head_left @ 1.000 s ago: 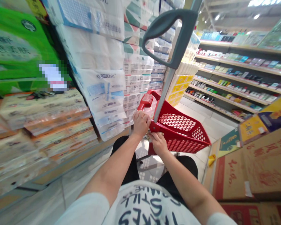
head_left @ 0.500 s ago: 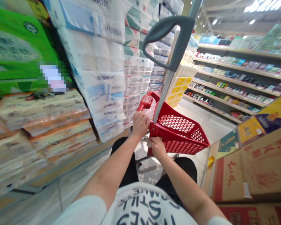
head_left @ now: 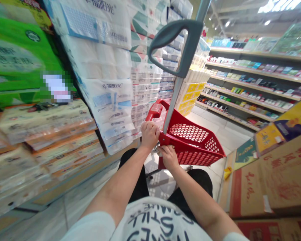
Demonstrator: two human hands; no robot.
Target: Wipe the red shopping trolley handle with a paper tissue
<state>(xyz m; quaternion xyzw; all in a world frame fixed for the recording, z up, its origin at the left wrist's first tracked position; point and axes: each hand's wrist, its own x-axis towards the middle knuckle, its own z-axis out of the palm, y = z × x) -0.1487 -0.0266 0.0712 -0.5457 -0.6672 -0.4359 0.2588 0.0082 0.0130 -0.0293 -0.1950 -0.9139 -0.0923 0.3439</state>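
Left hand point(head_left: 150, 134) fist clamped on red basket point(head_left: 199, 157) near rim. Right hand point(head_left: 168, 155) just below, fingertips hidden, cannot tell grip. Grey handle point(head_left: 192, 47) pole cut off at top.

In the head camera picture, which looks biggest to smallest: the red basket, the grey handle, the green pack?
1. green pack, though the edge cuts it off
2. red basket
3. grey handle, which looks big because it is near the camera
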